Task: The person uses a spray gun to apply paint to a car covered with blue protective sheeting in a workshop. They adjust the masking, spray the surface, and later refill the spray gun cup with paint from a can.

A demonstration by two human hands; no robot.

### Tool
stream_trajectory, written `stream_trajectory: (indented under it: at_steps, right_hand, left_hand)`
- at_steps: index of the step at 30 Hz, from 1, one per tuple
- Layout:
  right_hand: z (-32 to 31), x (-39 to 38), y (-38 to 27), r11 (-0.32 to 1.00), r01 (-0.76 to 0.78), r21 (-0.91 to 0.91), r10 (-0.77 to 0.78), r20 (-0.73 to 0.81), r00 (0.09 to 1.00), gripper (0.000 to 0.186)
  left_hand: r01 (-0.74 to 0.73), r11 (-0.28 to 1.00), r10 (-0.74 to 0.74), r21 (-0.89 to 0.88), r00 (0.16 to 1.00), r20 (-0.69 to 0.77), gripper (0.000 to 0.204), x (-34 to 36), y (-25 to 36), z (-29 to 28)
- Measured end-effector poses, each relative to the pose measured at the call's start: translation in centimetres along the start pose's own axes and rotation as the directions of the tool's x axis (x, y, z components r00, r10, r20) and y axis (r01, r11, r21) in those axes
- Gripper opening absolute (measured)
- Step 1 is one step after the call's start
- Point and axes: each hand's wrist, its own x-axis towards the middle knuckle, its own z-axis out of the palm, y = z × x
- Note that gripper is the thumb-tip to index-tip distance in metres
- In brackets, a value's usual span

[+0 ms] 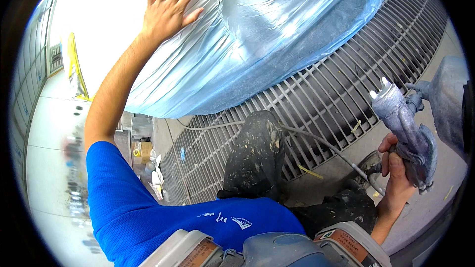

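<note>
Left hand (170, 10): arm stretched forward, palm down over a smooth white panel (111, 12). Fingers fanned, thumb out to the side; grip wide open, nothing held. Cannot tell how firmly the palm bears on the surface.

Right hand (398, 180): low on the right side, grip closed round the handle of a paint spray gun (403, 118). Gun coated in grey-blue residue, body upright with a slight tilt, pale-horned air cap uppermost. Paint cup (448, 101) to its right, same dusty colour, partly cut by the view's edge. Gun well apart from the panel.

Pale blue masking film (297, 39) borders the panel, creased, its lower edge hanging over a metal floor grating (316, 94). Grey hose (326, 144) runs from near the right hand across the bars, passing behind a bent knee in dark, paint-flecked trousers (255, 155).

Left of the knee: a small cardboard box (143, 152) among clutter. Yellow-edged strip (74, 64) beside the panel. Blue short-sleeved shirt (188, 222); respirator (284, 249) at the bottom edge.
</note>
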Motion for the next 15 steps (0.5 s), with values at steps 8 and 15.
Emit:
stream_trajectory:
  at_steps: [8, 15]
  right_hand:
    - [0.0, -0.2, 0.4, 1.000, 0.008, 0.008, -0.008, -0.009, 1.000, 0.040]
    - [0.0, -0.3, 0.3, 1.000, 0.006, 0.005, -0.006, -0.006, 1.000, 0.039]
  left_hand:
    - [0.053, 0.980, -0.111, 0.193, 0.947, 0.300, 0.069, 1.0, 2.0, -2.1]
    - [-0.007, 1.000, 0.007, 0.015, 1.000, -0.018, 0.068, 0.6, 0.3, -0.7]
